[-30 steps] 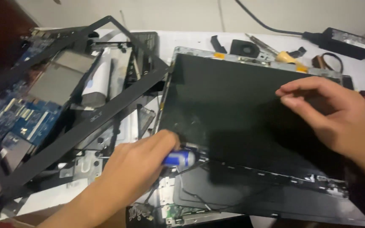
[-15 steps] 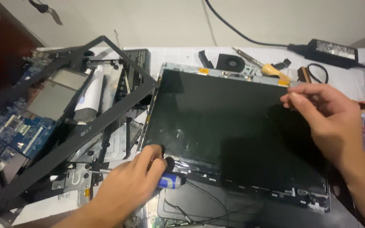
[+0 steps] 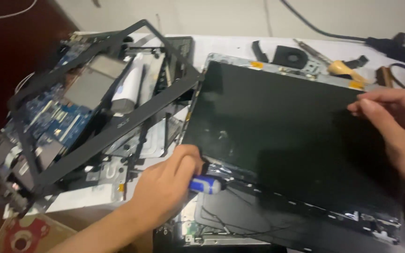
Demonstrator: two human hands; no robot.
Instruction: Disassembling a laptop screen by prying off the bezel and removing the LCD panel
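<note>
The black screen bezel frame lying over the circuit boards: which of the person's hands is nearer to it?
Left. The left hand sits just beside the bezel frame; the right hand is across the screen panel.

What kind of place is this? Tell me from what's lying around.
Probably a home or small electronics repair bench: a bare laptop screen panel being worked on, a blue circuit board under a detached black bezel frame, a loose cooling fan.
</note>
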